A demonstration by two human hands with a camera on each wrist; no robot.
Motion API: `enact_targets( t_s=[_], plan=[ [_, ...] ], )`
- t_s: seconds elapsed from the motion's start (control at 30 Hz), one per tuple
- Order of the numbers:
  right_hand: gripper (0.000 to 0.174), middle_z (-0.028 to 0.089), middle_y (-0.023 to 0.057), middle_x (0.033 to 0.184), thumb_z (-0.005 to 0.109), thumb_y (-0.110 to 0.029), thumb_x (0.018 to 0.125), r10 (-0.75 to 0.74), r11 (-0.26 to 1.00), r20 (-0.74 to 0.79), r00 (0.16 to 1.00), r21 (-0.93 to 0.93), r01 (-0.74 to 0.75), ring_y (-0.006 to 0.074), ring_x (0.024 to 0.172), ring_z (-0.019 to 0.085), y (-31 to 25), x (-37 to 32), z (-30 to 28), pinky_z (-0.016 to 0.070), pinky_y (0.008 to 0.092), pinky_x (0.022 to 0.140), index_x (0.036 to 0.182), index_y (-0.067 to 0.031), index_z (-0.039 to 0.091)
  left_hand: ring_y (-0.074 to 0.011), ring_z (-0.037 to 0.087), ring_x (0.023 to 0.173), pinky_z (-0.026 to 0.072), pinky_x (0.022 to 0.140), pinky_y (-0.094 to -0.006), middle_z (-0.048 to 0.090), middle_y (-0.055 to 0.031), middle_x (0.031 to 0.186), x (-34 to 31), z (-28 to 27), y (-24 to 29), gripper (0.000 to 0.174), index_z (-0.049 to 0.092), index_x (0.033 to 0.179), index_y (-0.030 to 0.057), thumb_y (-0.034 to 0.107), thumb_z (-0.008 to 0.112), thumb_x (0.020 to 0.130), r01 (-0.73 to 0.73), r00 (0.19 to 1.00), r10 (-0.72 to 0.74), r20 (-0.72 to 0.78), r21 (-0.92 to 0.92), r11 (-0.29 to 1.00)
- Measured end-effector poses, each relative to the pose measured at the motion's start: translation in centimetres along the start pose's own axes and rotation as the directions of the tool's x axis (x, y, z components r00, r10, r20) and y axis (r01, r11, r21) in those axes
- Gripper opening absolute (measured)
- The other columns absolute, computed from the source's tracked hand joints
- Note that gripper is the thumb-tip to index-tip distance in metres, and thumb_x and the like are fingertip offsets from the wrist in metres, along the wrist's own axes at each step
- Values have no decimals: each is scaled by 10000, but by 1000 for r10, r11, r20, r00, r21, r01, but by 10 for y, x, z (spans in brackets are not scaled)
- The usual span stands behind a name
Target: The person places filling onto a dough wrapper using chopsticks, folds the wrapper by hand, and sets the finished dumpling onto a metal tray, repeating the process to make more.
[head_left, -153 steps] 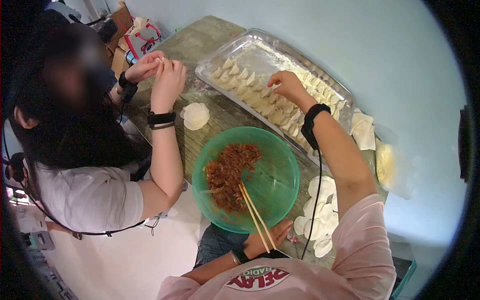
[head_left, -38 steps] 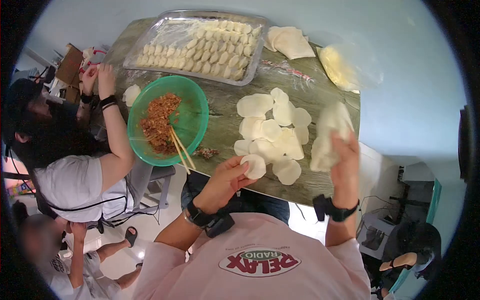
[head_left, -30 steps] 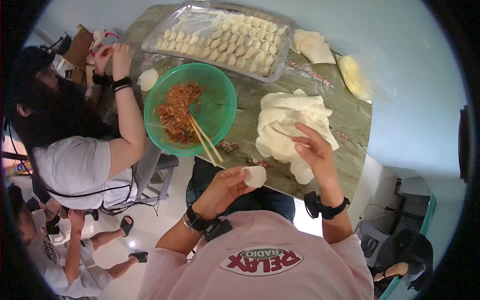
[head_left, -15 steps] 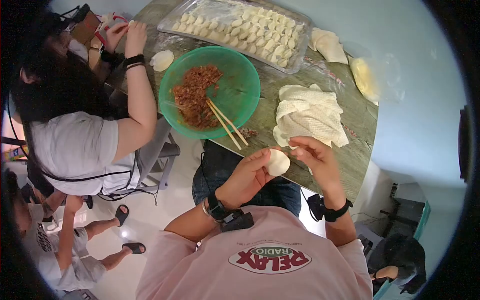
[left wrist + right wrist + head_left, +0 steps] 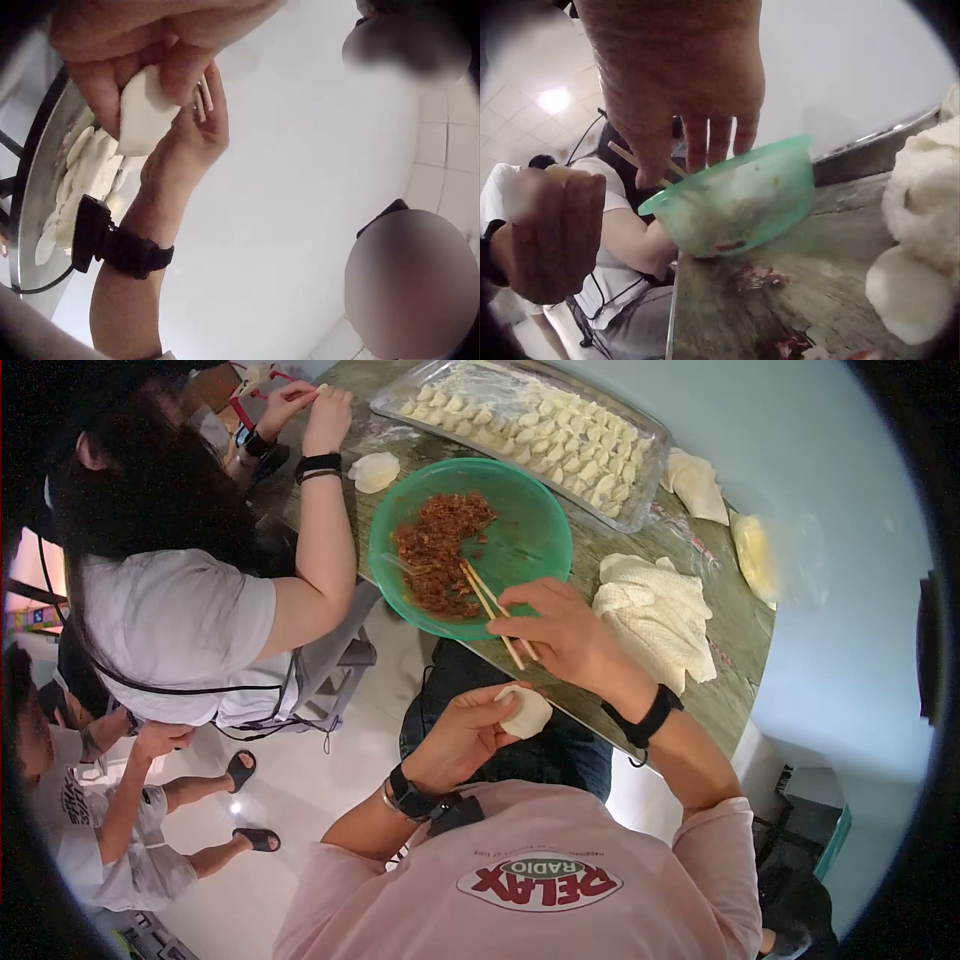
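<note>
My left hand (image 5: 455, 740) pinches a round, white dumpling wrapper (image 5: 528, 715) between thumb and fingers, just off the table's front edge. In the left wrist view the wrapper (image 5: 142, 112) bends slightly over the fingers. My right hand (image 5: 570, 635) reaches over the near rim of the green bowl (image 5: 535, 510), thumb and fingers apart around the wooden chopsticks (image 5: 511, 647). Seen from the right wrist, its fingers (image 5: 720, 139) extend loosely, with the thumb right beside the chopsticks. Reddish-brown minced filling (image 5: 440, 545) lies in the bowl, and the chopsticks' tips rest in it.
A white cloth (image 5: 655, 610) lies right of the bowl, with wrappers (image 5: 907, 296) showing under its edge. Behind stands a metal tray (image 5: 648, 505) of dumplings. Another person (image 5: 170, 610) works at the left, near wrappers (image 5: 375, 472). A bag (image 5: 755, 555) sits at the right edge.
Earlier, the right hand left the tray and laid the cloth over the loose wrappers. Now it has moved left from the wrapper to the chopsticks. The left hand still holds the wrapper.
</note>
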State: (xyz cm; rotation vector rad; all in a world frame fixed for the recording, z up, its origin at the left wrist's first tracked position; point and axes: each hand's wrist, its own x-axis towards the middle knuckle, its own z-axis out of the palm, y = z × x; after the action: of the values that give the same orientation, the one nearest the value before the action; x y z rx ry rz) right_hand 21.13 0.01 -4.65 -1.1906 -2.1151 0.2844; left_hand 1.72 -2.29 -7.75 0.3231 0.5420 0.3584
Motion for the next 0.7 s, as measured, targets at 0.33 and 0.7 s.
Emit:
enact_targets(
  t_s=[0.33,0.7],
  plan=[
    [81,576,103,855,620,-92,820,192,961,-149,970,228,-156,228,724,585,24,52,11,462,302,589,893,-56,619,-242,519,1136,433,966,-354,518,-150,1231,-9,-8,12,384,437,1238,12,246,474,935,-122,993,118,-31,-173,977],
    [189,609,52,706,617,-180,857,614,518,143,776,669,-533,100,565,560,35,42,-2,449,225,525,858,8,640,-244,528,1123,468,929,-323,506,-166,1245,-20,-19,19,350,423,1230,-12,182,455,940,-151,989,147,-32,-181,972]
  ],
)
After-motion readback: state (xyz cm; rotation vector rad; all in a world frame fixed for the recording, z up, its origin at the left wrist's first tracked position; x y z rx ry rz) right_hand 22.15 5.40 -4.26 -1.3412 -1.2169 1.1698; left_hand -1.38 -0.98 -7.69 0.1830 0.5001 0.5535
